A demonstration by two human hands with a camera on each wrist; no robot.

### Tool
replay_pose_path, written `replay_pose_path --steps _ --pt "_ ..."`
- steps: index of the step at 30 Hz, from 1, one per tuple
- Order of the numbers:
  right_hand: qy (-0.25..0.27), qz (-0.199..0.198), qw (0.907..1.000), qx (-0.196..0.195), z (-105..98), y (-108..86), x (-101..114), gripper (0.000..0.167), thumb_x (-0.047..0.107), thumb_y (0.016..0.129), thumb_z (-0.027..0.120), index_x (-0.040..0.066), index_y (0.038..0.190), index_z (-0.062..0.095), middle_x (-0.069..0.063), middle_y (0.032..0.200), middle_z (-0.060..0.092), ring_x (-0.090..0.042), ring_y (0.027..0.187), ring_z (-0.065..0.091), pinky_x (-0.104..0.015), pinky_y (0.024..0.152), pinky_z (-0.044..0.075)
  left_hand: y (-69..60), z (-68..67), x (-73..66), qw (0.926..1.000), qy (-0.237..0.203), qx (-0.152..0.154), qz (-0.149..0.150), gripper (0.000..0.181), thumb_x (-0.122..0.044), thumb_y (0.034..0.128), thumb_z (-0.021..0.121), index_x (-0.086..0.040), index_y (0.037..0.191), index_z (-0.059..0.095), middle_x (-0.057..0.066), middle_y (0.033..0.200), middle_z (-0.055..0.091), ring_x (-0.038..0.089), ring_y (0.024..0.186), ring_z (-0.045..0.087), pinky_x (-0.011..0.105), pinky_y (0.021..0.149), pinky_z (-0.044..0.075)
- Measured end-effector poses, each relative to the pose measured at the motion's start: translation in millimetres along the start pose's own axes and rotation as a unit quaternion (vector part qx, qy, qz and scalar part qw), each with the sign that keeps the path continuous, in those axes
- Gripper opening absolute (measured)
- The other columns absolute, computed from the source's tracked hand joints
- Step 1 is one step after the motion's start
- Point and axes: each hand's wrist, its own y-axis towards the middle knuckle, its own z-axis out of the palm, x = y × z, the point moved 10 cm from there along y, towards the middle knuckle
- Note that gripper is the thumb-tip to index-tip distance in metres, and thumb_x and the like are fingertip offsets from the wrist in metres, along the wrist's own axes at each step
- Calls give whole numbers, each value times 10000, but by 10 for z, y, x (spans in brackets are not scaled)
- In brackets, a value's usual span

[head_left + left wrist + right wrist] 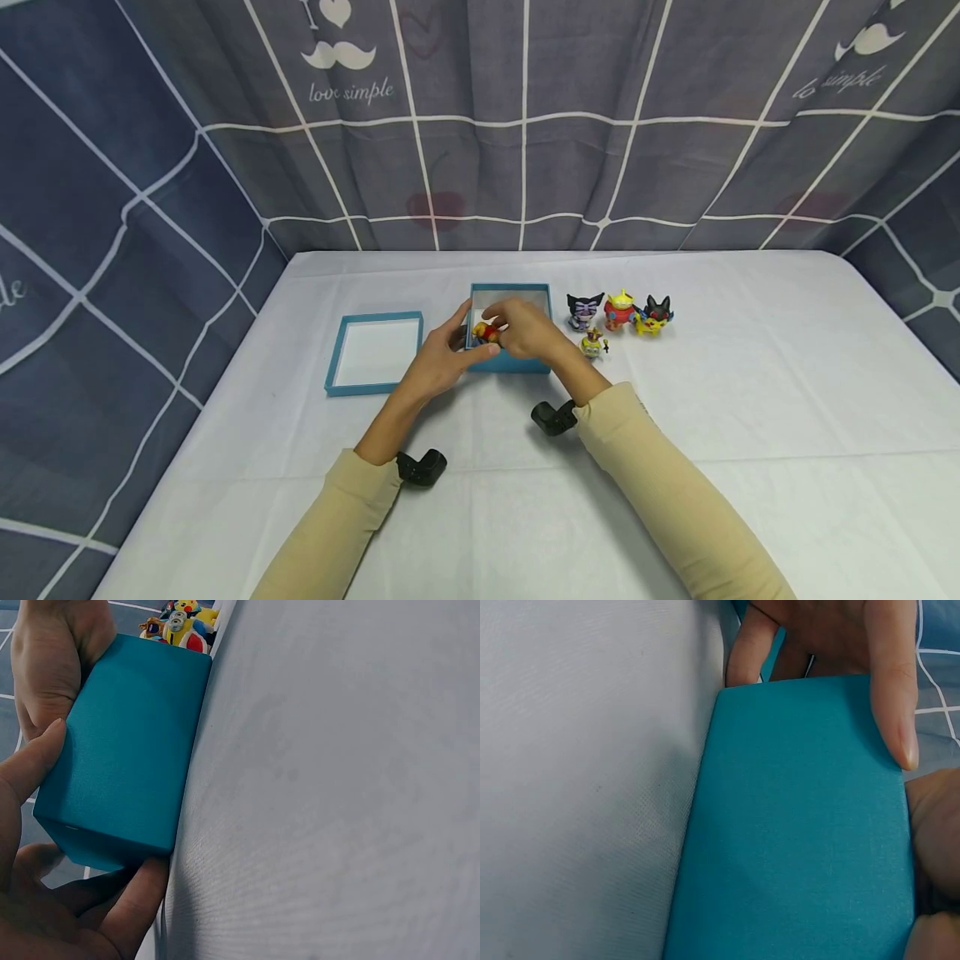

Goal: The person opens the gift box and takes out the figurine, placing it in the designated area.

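Note:
A teal box (510, 363) stands lidless on the table. My left hand (442, 357) grips its left end, the thumb over the front rim and the fingers around the side; the left wrist view shows those fingers (139, 904) against the box's end. My right hand (531, 329) reaches in over the box with bent fingers, pinching a small red and yellow figurine (487, 332) at the left part of the box. The fingertips are partly hidden, and the right wrist view shows mostly the teal box wall (802, 825).
Left of the box lies its teal-edged lid (374, 389), white inside up. To the right stand several toy figurines: a black and purple one (584, 312), a red one with a yellow-green head (619, 310), a black-eared one (655, 315) and a small yellow one (592, 344).

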Motion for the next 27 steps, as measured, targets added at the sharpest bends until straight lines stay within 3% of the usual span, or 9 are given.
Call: replay_pose_path --steps 5,11,20,27 --pt "-113 181 9998 -42 5 13 -28 448 -94 880 540 -33 1321 594 -207 1155 676 -323 1052 650 -390 828 532 126 -9 214 9999 -63 -44 76 891 -261 927 724 -191 1596 140 197 1577 242 346 1426 292 490 1064 375" --pt "-167 344 9990 -213 -17 5 -72 502 -84 886 552 -27 1383 524 -202 1178 666 -330 1060 640 -412 870 522 147 -11 241 9996 -53 -103 250 892 -329 910 738 -238 1593 172 148 1592 236 337 1425 299 486 1072 366" --pt "479 -106 9970 -592 -90 -49 -14 407 3 956 594 -54 1355 540 -184 1153 649 -290 982 649 -399 810 534 140 -13 237 9996 -42 -143 248 893 -337 913 734 -227 1597 172 177 1560 310 314 1411 340 464 1049 400" --pt "421 -478 9946 -825 -145 -71 45 273 30 948 631 -65 1201 671 -179 1154 673 -302 1022 643 -417 865 521 143 -8 223 9995 -135 -107 282 893 -314 915 735 -218 1597 167 171 1532 366 286 1396 372 449 1034 420"
